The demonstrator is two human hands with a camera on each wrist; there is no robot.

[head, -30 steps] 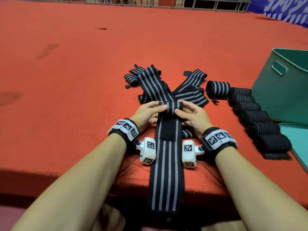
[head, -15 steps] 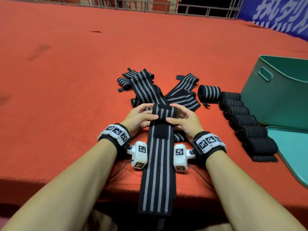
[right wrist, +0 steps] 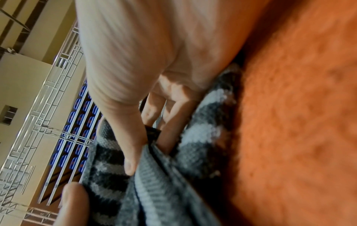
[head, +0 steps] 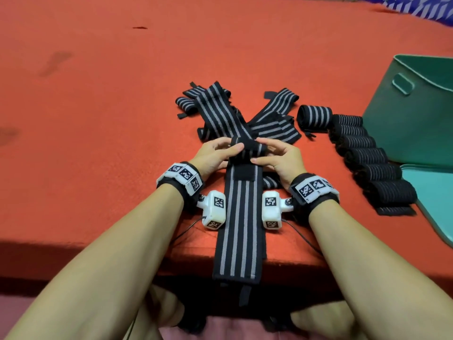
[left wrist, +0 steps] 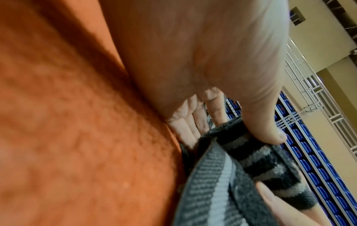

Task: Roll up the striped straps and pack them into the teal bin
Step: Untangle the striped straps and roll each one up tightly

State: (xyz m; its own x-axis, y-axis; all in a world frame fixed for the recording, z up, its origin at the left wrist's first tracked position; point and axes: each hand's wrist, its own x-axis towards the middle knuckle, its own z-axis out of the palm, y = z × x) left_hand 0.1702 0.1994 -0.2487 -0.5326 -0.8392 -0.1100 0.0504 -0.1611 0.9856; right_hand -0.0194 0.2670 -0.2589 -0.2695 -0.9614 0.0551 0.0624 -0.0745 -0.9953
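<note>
Striped strap [head: 241, 212], its rolled end pinched between left hand [head: 213, 157] and right hand [head: 282, 159]

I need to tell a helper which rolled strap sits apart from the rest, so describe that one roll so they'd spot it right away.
Start at the teal bin on the right of the red table; a row of rolled straps runs along its near side. At the far end lies the odd roll. Unlike its neighbours, it shows broad, bright grey stripes and lies turned at a different angle.
</note>
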